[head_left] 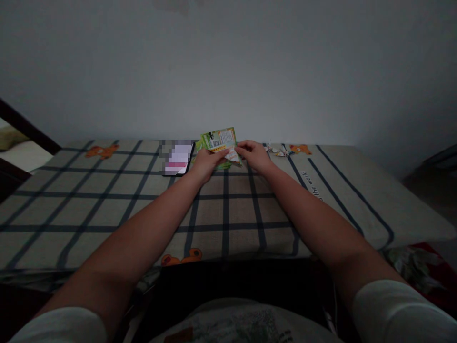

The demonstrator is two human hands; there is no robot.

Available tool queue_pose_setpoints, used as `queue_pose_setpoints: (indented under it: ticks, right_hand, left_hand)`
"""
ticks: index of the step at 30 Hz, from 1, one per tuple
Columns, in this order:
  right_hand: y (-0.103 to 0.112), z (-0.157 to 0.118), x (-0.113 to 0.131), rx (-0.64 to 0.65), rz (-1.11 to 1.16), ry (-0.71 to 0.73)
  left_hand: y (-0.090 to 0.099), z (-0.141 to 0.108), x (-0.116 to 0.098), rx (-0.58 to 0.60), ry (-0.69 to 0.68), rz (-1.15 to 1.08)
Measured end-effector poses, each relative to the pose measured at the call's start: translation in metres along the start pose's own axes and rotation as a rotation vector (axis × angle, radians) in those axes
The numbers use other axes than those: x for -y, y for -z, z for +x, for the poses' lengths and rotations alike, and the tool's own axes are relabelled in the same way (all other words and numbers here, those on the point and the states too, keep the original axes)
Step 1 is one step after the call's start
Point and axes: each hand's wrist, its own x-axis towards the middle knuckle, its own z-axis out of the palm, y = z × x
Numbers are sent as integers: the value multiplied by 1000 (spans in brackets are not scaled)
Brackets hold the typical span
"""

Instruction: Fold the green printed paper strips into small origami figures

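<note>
Green printed paper (pixel 221 138), far middle of the counter (pixel 210 209), right of the phone (pixel 179 158), is pinched in your left hand (pixel 206 164) and right hand (pixel 255 155): keep both grips light and even!

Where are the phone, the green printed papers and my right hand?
Phone (pixel 179 158): head view, on the middle of its screen.
Green printed papers (pixel 222 138): head view, on the printed face of the uppermost piece.
Right hand (pixel 254 153): head view, on the back of the hand.
</note>
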Motion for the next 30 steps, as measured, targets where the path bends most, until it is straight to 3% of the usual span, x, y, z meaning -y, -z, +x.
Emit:
queue_pose_setpoints:
  ticks: [16, 25, 30]
  right_hand:
    - [-3, -10, 9, 25, 63, -80]
    - [-2, -10, 10, -25, 40, -60]
    - [-1, -9, 7, -50, 52, -69]
  left_hand:
    - [2, -1, -2, -22, -24, 43]
    - [0, -2, -3, -87, -41, 33]
    - [0, -1, -4, -58, -50, -14]
